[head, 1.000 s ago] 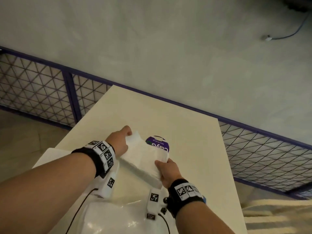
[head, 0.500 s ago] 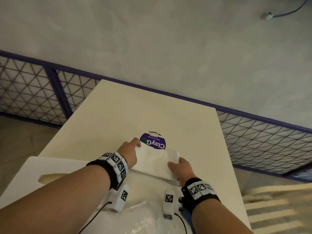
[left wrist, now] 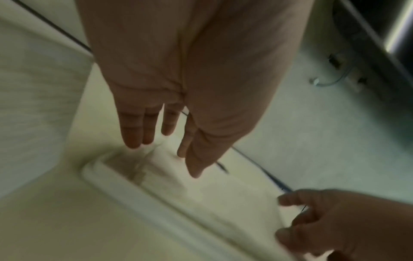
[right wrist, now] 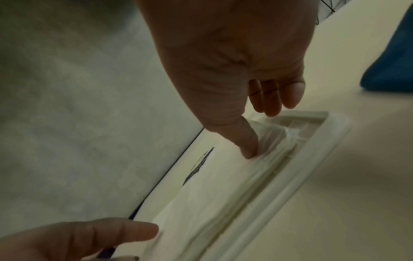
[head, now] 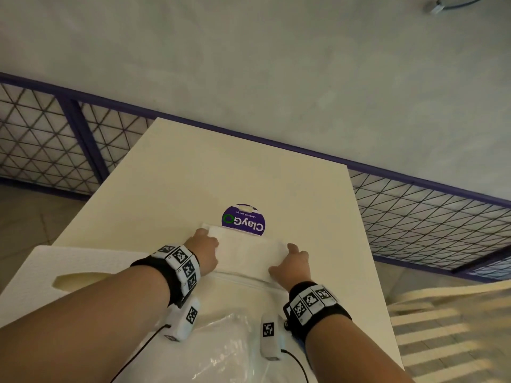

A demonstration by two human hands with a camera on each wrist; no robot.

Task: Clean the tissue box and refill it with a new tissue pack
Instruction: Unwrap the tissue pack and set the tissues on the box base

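A white stack of tissues lies flat across the cream table, set in the low white box base. My left hand is at the stack's left end; its fingers are straight and hover just over the tissues. At the right end, my right hand presses its thumb on the top sheet, its other fingers loosely bent beyond the end. The white box lid with its oval slot lies to my left.
A round purple ClayGo label peeks out behind the stack. Crumpled clear plastic wrap lies near me between my forearms. A blue cloth is at the right. A purple mesh fence rings the table, slatted seating at right.
Both hands brought the tilted, lifted tissue stack down flat onto the base. Their grip on its ends has loosened, with the fingers now straightened or relaxed.
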